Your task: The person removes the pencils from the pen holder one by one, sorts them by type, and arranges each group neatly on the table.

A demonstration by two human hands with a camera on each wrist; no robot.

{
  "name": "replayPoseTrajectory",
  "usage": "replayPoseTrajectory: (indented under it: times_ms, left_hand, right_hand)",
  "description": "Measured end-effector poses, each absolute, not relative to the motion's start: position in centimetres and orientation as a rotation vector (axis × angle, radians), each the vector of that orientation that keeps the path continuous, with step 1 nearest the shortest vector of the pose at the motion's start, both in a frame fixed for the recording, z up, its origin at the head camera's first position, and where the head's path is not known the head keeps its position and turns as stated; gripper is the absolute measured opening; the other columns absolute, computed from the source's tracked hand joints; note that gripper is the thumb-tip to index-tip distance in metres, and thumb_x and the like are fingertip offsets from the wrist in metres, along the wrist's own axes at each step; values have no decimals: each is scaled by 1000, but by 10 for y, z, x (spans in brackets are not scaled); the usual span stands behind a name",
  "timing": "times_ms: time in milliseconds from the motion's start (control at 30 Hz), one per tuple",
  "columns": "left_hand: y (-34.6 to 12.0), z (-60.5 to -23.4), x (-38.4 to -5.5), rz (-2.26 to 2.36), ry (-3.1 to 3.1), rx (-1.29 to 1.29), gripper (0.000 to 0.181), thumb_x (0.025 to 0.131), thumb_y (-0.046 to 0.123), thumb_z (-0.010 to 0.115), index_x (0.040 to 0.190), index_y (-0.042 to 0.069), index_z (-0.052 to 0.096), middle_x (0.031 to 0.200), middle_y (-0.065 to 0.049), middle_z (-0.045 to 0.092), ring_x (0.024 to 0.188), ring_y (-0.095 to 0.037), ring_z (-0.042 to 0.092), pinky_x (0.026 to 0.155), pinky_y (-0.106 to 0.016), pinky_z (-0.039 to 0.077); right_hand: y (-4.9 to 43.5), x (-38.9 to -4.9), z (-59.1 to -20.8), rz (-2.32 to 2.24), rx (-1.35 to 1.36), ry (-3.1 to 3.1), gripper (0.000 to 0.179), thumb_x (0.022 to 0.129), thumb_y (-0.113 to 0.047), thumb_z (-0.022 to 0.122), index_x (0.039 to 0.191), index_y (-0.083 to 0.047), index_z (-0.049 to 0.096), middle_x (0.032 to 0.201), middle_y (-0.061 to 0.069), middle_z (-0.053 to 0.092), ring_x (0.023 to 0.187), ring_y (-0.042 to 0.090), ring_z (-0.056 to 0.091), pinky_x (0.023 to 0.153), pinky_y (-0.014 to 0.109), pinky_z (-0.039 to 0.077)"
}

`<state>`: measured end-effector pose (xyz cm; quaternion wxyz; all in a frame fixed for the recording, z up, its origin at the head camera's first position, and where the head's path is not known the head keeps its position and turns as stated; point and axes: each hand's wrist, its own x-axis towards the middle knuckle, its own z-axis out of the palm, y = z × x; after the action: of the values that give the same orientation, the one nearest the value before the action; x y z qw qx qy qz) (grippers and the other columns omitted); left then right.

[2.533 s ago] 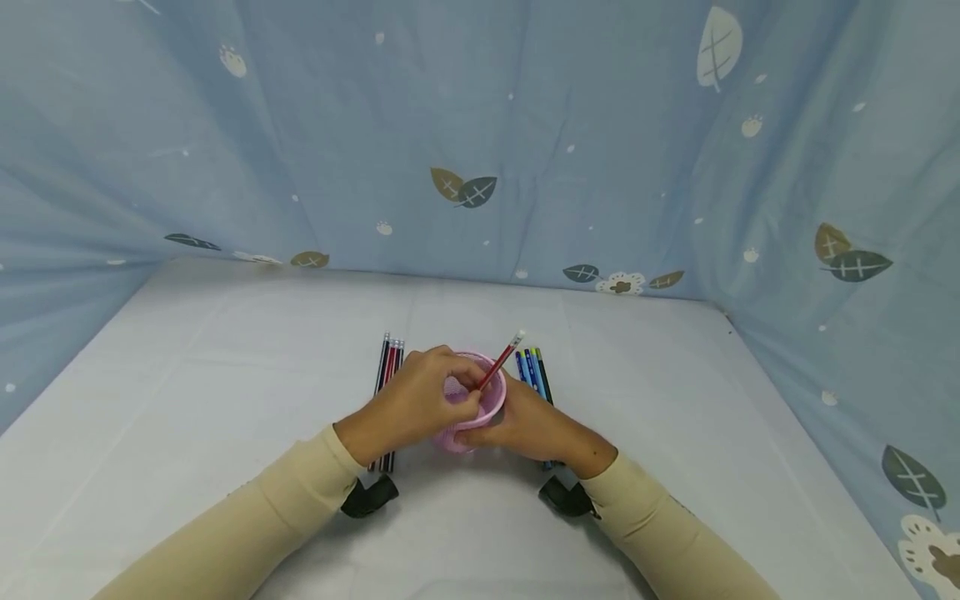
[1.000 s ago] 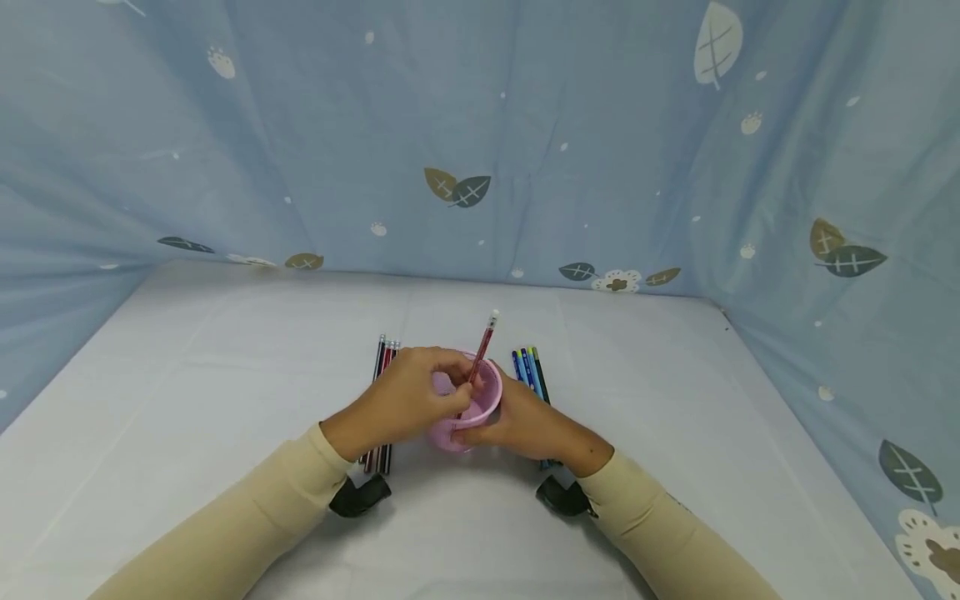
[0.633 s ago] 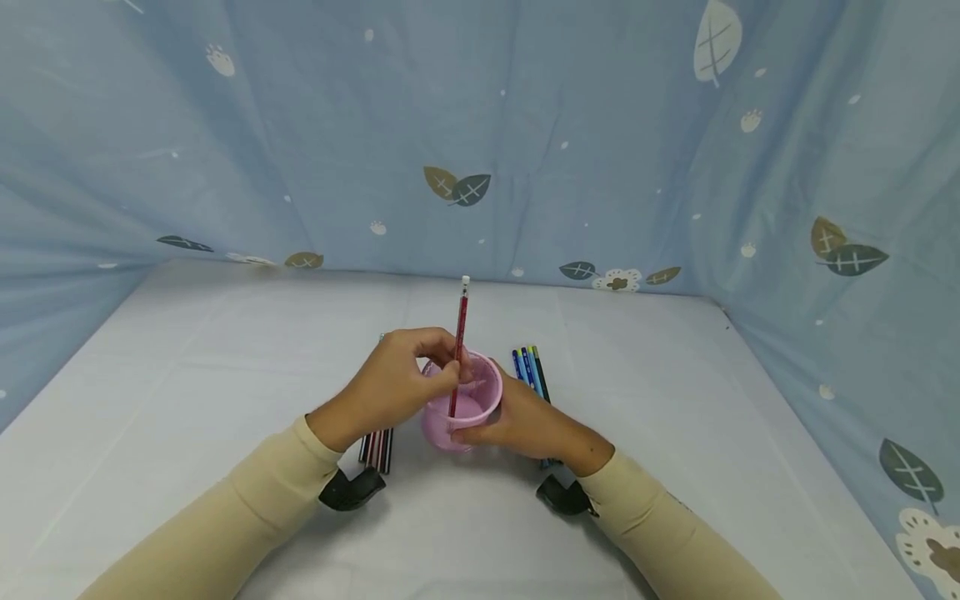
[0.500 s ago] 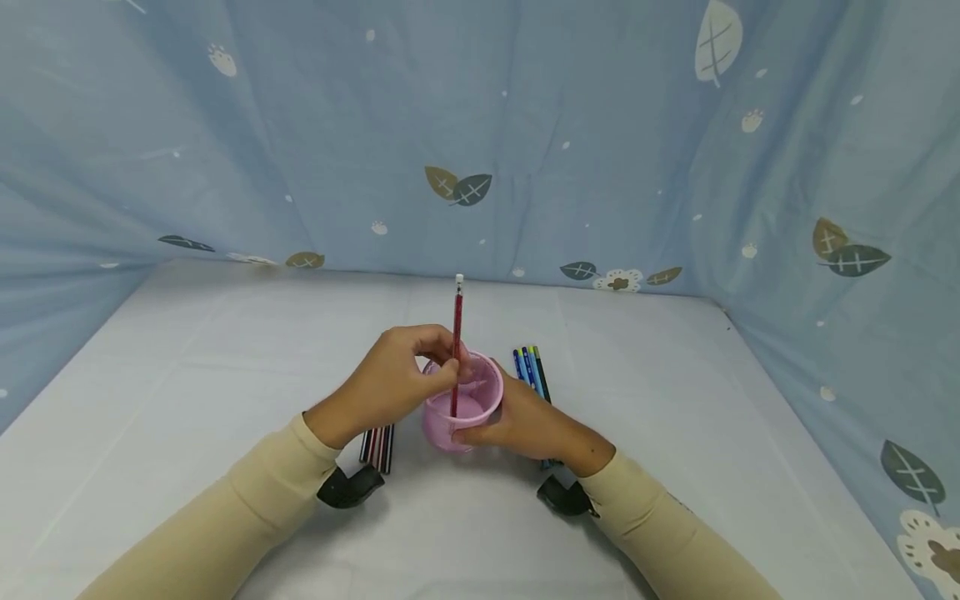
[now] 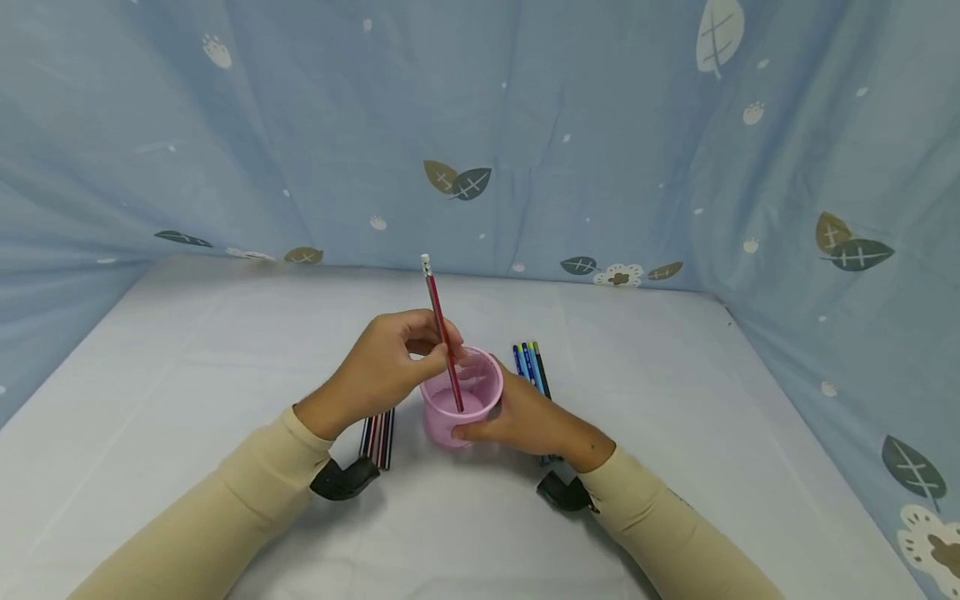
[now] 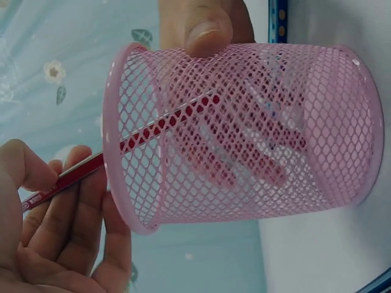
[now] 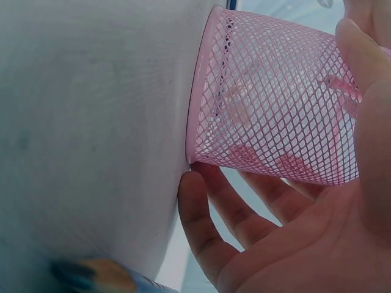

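Observation:
A pink mesh pencil cup [image 5: 446, 427] stands on the white table in the middle of the head view. My left hand [image 5: 382, 362] pinches a red pencil [image 5: 438, 304] between thumb and fingers, its white eraser end up. The pencil tilts, with its lower end inside the cup; through the mesh in the left wrist view, that end of the pencil [image 6: 165, 124] is short of the cup's base. My right hand [image 5: 528, 421] holds the cup from the right, thumb on the near side. Its fingers are around the mesh wall [image 7: 275, 91] in the right wrist view.
Several dark and red pencils [image 5: 377, 440] lie left of the cup, partly hidden by the left hand. Blue and dark pencils [image 5: 530, 367] lie to the right, behind the right hand. Black devices [image 5: 345, 479] are on both wrists. A blue patterned curtain [image 5: 480, 100] borders the table.
My left hand has moved left and slightly up, swinging the pencil's eraser end from leaning right to leaning left. My right hand keeps its hold on the cup.

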<state>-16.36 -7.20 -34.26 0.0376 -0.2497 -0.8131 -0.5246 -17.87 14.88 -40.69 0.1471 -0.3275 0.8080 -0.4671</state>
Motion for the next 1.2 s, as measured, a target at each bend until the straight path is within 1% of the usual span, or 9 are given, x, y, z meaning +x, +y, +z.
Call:
replayPoseTrajectory:
  times_ms: [133, 300, 467, 633, 867, 1033, 1200]
  left_hand:
    - [-74, -340, -162, -1626, -2487, -754, 16, 91, 2, 58, 98, 10, 69, 93, -3, 75, 86, -12, 72, 83, -30, 57]
    - [-79, -333, -163, -1645, -2471, -733, 15, 92, 1, 57, 97, 10, 68, 93, -5, 75, 87, -14, 73, 83, -30, 57]
    - [-84, -326, -163, -1664, -2440, -707, 16, 92, 0, 55, 96, 9, 67, 93, -4, 75, 88, -15, 73, 83, -33, 58]
    - [-91, -323, -165, -1675, -2430, -696, 16, 93, 0, 55, 96, 9, 67, 95, -4, 75, 90, -14, 73, 83, -29, 57]
    - [-101, -321, -169, -1706, -2434, -616, 17, 95, 2, 53, 98, 8, 68, 97, -5, 75, 92, -14, 73, 83, -28, 56]
    - [-106, -322, -173, -1725, -2429, -567, 16, 97, 4, 52, 102, 5, 67, 97, -5, 76, 91, -13, 73, 83, -27, 57]
    - [-109, -323, -177, -1801, -2364, -535, 19, 97, 4, 51, 110, 2, 65, 96, -5, 76, 89, -16, 73, 85, -28, 58]
  right_hand:
    - [149, -179, -407, -1339, -930, 2330, 92, 80, -26, 86, 153, -20, 30, 143, -2, 50, 128, 19, 52, 105, 43, 49]
    - [149, -180, -407, -1345, -953, 2342, 91, 79, -26, 86, 152, -19, 33, 142, -3, 50, 129, 21, 52, 105, 45, 47]
    - [148, -180, -407, -1359, -953, 2344, 87, 78, -24, 87, 149, -19, 36, 138, -3, 53, 127, 22, 53, 105, 46, 47]
    - [148, -180, -408, -1359, -933, 2328, 87, 78, -25, 87, 148, -21, 36, 138, -2, 53, 127, 23, 53, 104, 45, 48]
    - [147, -179, -408, -1348, -918, 2350, 87, 78, -26, 87, 148, -22, 36, 140, -2, 52, 128, 21, 52, 104, 45, 49]
    - [147, -178, -407, -1356, -919, 2342, 88, 77, -26, 88, 148, -23, 36, 140, -2, 52, 128, 22, 52, 106, 45, 47]
    - [147, -177, -408, -1344, -897, 2367, 88, 76, -27, 89, 148, -23, 37, 139, -2, 53, 129, 20, 52, 106, 46, 47]
